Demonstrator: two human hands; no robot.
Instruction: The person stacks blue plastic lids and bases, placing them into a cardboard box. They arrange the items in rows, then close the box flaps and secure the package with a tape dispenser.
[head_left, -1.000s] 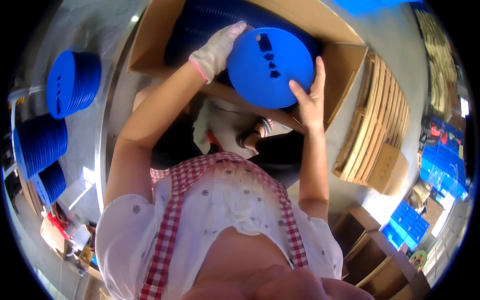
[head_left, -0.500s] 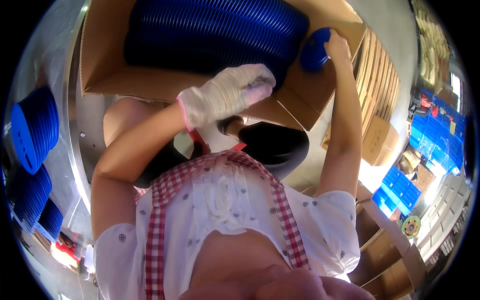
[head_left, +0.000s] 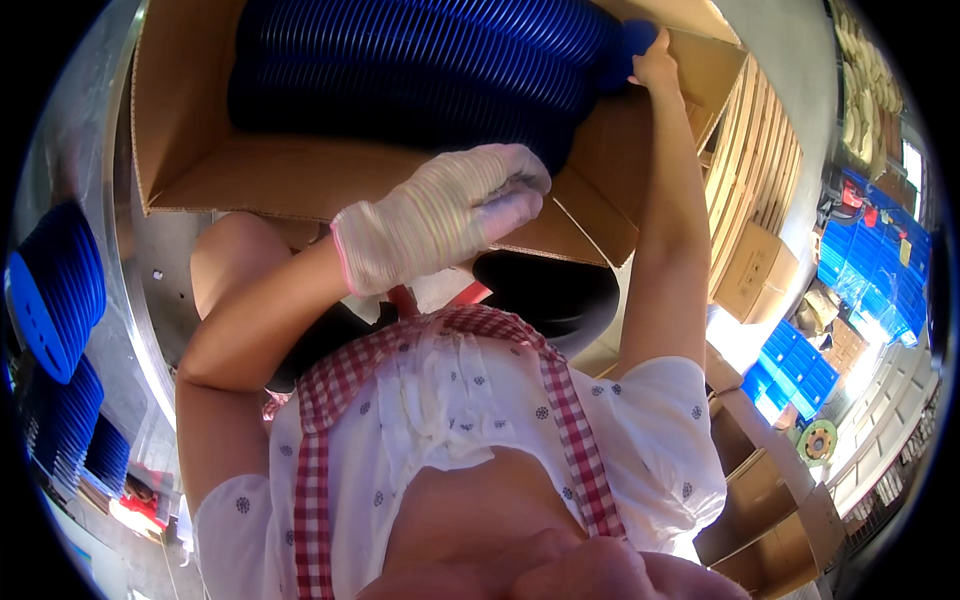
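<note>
My bare right hand [head_left: 656, 66] grips a round blue plastic disc [head_left: 632, 50] by its edge, at the right end of the rows in the carton. Long rows of matching blue discs [head_left: 420, 60] stand on edge, packed face to face, inside the open cardboard carton [head_left: 250, 185]. In a striped white knit glove, my left hand [head_left: 450, 210] hovers over the carton's near edge. Its fingers are bent together toward the thumb, and nothing shows in them.
At left, several stacks of blue discs [head_left: 60, 290] rest on a grey metallic surface. Right of the carton lie stacked wooden slats [head_left: 760, 160] and a closed cardboard box [head_left: 752, 275]. Open cartons [head_left: 765, 500] stand at lower right, with blue crates [head_left: 790, 372] beyond them.
My right hand has carried the blue disc forward, up against the end of the packed rows. My gloved left hand stays near the carton's edge, slightly lower in view.
</note>
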